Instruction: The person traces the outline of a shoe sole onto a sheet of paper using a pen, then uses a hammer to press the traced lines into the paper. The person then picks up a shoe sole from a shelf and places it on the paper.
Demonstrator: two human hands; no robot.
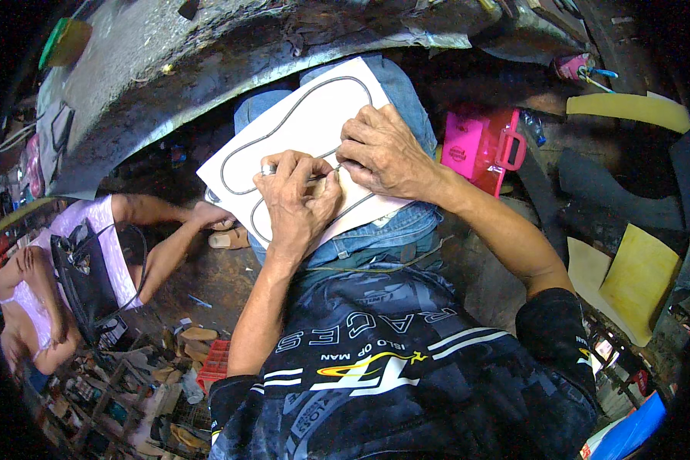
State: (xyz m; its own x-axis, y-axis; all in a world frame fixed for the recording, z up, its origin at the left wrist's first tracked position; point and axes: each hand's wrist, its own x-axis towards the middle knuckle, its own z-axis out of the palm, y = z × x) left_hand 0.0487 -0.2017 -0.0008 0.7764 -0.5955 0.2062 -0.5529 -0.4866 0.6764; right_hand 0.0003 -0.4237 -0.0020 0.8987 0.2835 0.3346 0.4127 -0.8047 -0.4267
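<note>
Across my jeans-covered lap lies a white sheet (314,130), tilted toward the upper right. A thin dark grey cord (223,165) curves over it in two long, rounded, sole-like outlines. My left hand (299,195), with a ring on one finger, is closed in a pinch on the cord near the sheet's middle. Just right of it, my right hand (379,153) curls its fingers down on the same cord, fingertips against the sheet. The two hands nearly touch. My fingers hide part of the cord between the outlines.
A worn grey bench (207,73) spans the far side. At left sits a person (92,253) with a black bag (92,280). A pink case (483,146) stands right of my lap, yellow sheets (640,276) farther right. Shoe-like pieces (195,341) and a red crate (215,366) lie lower left.
</note>
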